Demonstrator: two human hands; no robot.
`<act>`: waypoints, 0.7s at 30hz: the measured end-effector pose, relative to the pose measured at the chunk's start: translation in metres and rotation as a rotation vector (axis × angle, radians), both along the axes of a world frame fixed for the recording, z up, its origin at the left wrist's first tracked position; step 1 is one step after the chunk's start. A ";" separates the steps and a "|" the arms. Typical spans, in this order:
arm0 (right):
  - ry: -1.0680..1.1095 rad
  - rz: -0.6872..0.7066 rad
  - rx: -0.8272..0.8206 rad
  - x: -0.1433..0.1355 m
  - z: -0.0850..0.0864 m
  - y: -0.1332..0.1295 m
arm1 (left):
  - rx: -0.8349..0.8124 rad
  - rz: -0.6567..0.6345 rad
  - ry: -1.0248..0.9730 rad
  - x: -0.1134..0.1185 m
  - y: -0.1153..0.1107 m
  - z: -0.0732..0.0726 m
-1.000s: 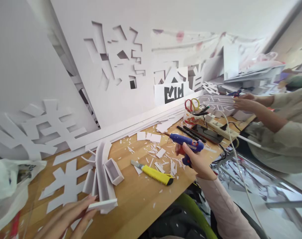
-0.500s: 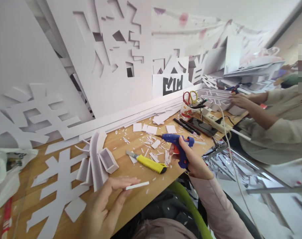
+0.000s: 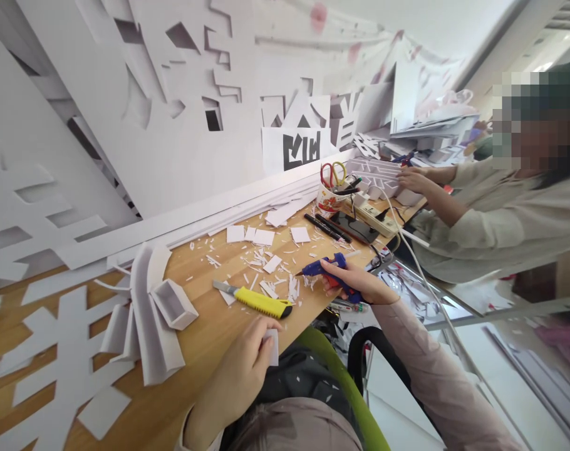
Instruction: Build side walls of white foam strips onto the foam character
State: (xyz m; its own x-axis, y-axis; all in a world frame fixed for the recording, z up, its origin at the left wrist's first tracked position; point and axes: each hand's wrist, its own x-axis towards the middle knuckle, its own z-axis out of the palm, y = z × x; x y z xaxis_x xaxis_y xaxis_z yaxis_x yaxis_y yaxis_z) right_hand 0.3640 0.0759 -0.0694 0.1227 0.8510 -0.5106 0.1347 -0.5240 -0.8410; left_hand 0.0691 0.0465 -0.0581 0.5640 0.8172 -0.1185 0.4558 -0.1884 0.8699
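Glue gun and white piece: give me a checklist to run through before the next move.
1. Glue gun held in right hand: ok.
2. White piece held between left hand's thumb and fingers: ok.
3. Nozzle apart from left hand: ok.
4. Yellow knife retracted: not ok, its blade is out on the table.
5. Glue on white piece: cannot tell, the hand covers part of it.
6. Nozzle hot: cannot tell.

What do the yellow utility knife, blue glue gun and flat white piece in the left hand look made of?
Yellow utility knife: likely moulded plastic, given its ridges; thin grey blade apparently metal. Blue glue gun: probably mostly plastic, smooth and evenly coloured. Flat white piece: matte, plain face, perhaps foam board or card.
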 end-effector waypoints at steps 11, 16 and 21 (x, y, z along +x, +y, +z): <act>-0.050 0.144 -0.050 0.016 0.022 -0.003 | 0.286 0.188 0.175 0.048 0.036 -0.018; -0.027 0.133 -0.004 0.017 0.023 -0.006 | 0.328 0.213 0.477 0.075 0.047 -0.024; 0.018 0.071 0.050 0.016 0.015 -0.007 | 0.324 0.177 0.530 0.094 0.054 -0.031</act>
State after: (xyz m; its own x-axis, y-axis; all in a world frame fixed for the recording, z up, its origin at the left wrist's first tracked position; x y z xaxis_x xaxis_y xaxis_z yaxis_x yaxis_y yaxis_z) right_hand 0.3804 0.0685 -0.0548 0.0522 0.8818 -0.4688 0.1553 -0.4709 -0.8684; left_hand 0.1636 0.1010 -0.0888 0.3498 0.9338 -0.0760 0.8565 -0.2859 0.4298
